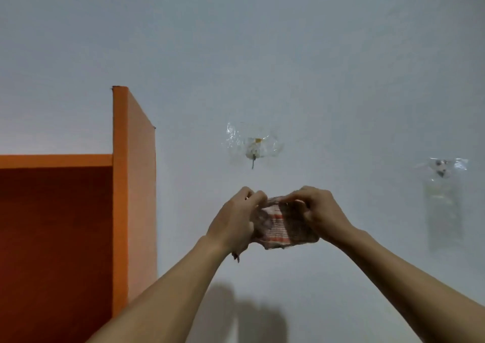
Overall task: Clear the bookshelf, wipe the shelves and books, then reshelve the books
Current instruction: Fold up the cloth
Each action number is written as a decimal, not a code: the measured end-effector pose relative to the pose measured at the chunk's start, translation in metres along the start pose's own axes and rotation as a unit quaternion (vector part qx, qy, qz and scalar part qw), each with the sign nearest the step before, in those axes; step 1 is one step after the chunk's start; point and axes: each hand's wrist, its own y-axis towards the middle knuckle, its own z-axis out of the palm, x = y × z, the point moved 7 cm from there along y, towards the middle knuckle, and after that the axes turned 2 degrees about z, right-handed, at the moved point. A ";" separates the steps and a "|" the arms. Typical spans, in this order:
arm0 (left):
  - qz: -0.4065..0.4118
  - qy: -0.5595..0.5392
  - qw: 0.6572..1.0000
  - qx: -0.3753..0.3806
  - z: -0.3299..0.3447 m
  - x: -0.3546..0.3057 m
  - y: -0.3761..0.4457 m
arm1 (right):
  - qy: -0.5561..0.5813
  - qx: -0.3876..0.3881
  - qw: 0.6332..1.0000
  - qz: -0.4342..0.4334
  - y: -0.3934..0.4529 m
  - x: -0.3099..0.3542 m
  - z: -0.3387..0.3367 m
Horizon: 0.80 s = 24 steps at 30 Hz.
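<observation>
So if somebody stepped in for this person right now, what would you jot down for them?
Left hand: grips the left edge of the cloth.
Right hand: pinches the cloth's top right edge, so it is stretched between both hands in front of the wall, below a stick-on hook.
Bookshelf: orange, at the left; the one compartment in view holds no books.
Done: that compartment looks cleared. Whether it has been wiped cannot be told.
Left: probably wiping the shelves and books, then reshelving. No books are in view.
</observation>
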 end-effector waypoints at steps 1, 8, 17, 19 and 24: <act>0.025 0.042 0.999 -0.013 -0.003 0.007 0.011 | -0.010 -0.012 1.000 -0.015 0.016 -0.005 0.002; 0.033 0.189 0.978 -0.084 -0.021 0.048 0.093 | -0.015 -0.080 0.993 -0.080 0.110 -0.021 0.013; -0.016 0.219 0.974 -0.050 -0.014 0.082 0.130 | 0.042 -0.064 0.996 -0.050 0.176 -0.047 0.039; -0.033 0.187 0.980 -0.064 -0.011 0.084 0.121 | 0.091 -0.062 0.993 -0.032 0.174 -0.054 0.046; -0.076 0.109 0.983 -0.123 0.007 0.093 0.087 | 0.212 -0.057 0.975 0.024 0.157 -0.068 0.068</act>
